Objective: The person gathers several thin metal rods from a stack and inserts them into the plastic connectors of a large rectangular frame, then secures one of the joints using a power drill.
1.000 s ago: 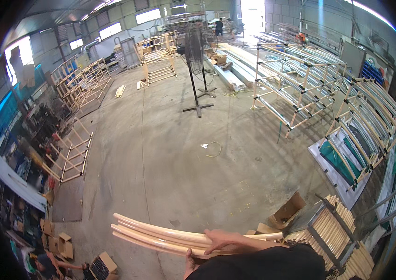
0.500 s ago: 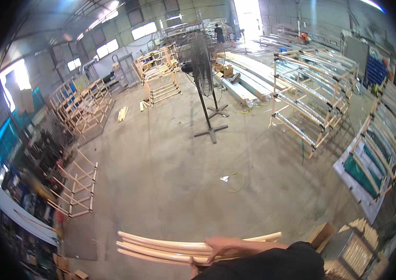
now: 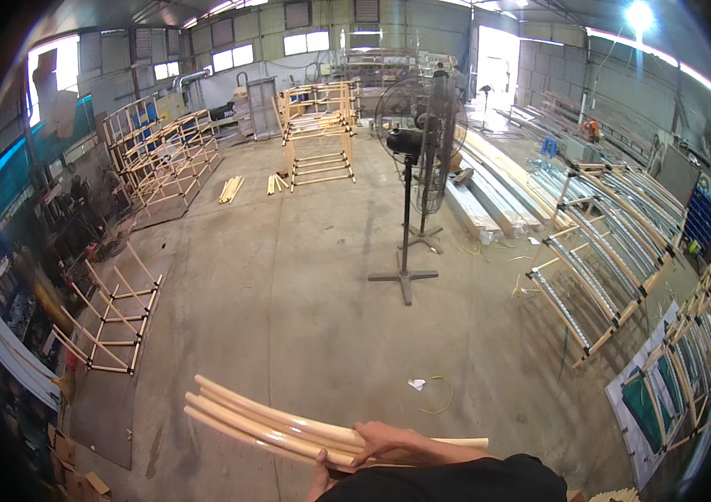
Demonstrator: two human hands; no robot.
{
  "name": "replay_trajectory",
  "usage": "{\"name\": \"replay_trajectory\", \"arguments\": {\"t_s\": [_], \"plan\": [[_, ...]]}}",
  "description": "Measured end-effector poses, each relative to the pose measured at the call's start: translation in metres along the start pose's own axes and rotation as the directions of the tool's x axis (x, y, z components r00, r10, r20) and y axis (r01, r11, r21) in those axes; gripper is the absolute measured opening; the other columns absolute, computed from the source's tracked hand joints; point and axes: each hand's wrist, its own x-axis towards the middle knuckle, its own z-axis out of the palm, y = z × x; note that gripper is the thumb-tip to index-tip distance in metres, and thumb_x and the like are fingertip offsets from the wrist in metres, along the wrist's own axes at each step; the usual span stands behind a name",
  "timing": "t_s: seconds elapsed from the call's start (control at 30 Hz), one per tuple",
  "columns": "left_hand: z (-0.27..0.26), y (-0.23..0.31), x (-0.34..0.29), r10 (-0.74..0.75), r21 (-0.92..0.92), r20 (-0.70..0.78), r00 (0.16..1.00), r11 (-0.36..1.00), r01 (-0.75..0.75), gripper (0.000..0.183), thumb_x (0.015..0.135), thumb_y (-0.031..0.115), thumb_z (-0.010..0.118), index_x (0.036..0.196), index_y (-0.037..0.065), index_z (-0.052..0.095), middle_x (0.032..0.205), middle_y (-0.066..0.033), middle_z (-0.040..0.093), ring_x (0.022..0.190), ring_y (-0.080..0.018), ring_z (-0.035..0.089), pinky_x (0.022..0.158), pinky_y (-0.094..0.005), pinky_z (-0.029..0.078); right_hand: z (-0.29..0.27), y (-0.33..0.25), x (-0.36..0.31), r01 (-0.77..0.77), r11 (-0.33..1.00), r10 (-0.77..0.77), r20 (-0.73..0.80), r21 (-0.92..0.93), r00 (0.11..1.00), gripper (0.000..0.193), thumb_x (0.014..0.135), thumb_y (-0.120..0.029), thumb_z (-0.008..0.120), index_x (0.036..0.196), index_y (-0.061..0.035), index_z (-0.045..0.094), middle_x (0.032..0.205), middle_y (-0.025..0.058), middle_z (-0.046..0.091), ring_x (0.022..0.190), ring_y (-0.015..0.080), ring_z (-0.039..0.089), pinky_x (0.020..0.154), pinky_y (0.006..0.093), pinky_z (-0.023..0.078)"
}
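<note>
A bundle of several long cream-coloured pipes (image 3: 263,422) lies across the lower part of the head view, its left end tilted higher than its right. My right hand (image 3: 382,442) is closed over the top of the bundle near its middle, the forearm coming in from the right. Just left of that, my left hand (image 3: 320,478) grips the pipes from the near side; its thumb shows, while the other fingers are hidden beneath. A dark sleeve covers part of the bundle's near side.
A pedestal fan (image 3: 405,209) stands ahead. Pipe racks stand at right (image 3: 606,259) and far centre (image 3: 319,134); a partial pipe frame (image 3: 117,318) is at left. Long wrapped bars (image 3: 497,188) lie behind the fan. White scrap (image 3: 416,384) lies on the floor.
The view has lifted and shifted, so the fan and racks sit elsewhere in it. The pipes' left end has risen. The box and pipe stack at lower right have mostly left view.
</note>
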Motion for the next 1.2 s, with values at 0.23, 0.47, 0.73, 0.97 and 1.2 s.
{"name": "replay_trajectory", "arguments": {"t_s": [0.23,0.47,0.73,0.97,1.2], "plan": [[0.031,0.139,0.134,-0.121,0.008,0.028,0.992,0.993,0.121,0.098,0.080,0.066,0.063,0.148,0.007,0.025,0.142,-0.0204,0.039,0.128,-0.0359,0.045,0.107,-0.0475,0.040,-0.135,0.028,0.120,-0.072,0.993,0.075,-0.036,0.089,0.997,0.092,0.061,-0.060,0.080,0.114,0.0083,0.049,0.101,0.0278,0.063,0.099,0.0419,0.061,0.083,0.0473,0.048],[0.086,0.251,0.333,0.015,0.246,-0.042,0.999,0.969,-0.004,0.089,0.087,0.068,0.050,0.147,0.007,0.027,0.139,-0.0196,0.044,0.124,-0.0339,0.049,0.105,-0.0467,0.043,-0.260,0.140,0.277,-0.027,0.998,0.031,-0.076,0.053,0.997,0.086,0.061,-0.059,0.080,0.107,0.0088,0.055,0.099,0.0275,0.064,0.096,0.0412,0.062,0.079,0.0465,0.049],[0.164,0.378,0.505,0.051,0.049,-0.009,0.999,0.998,-0.050,0.088,0.083,0.060,0.060,0.146,0.008,0.028,0.142,-0.0200,0.040,0.128,-0.0352,0.044,0.106,-0.0511,0.040,-0.462,0.191,0.402,0.037,0.984,-0.024,-0.074,0.177,0.997,0.089,0.060,-0.054,0.083,0.115,0.0086,0.050,0.104,0.0278,0.062,0.099,0.0403,0.060,0.082,0.0438,0.047],[0.240,0.511,0.653,-0.134,-0.133,0.051,0.990,0.981,0.140,0.098,0.071,0.042,0.082,0.146,0.011,0.028,0.140,-0.0191,0.039,0.131,-0.0370,0.038,0.109,-0.0556,0.036,-0.595,0.255,0.544,-0.067,0.988,0.073,-0.035,0.142,0.997,0.088,0.062,-0.055,0.082,0.113,0.0091,0.052,0.102,0.0284,0.063,0.097,0.0387,0.062,0.079,0.0440,0.048],[0.246,0.666,0.842,-0.158,-0.179,0.009,0.987,0.971,0.157,0.071,0.085,0.034,0.072,0.143,0.011,0.037,0.144,-0.0153,0.041,0.131,-0.0349,0.040,0.109,-0.0551,0.037,-0.726,0.294,0.719,-0.167,0.963,0.170,0.004,0.213,0.985,0.083,0.064,-0.054,0.082,0.111,0.0090,0.057,0.101,0.0246,0.066,0.095,0.0342,0.063,0.081,0.0396,0.049]]}}
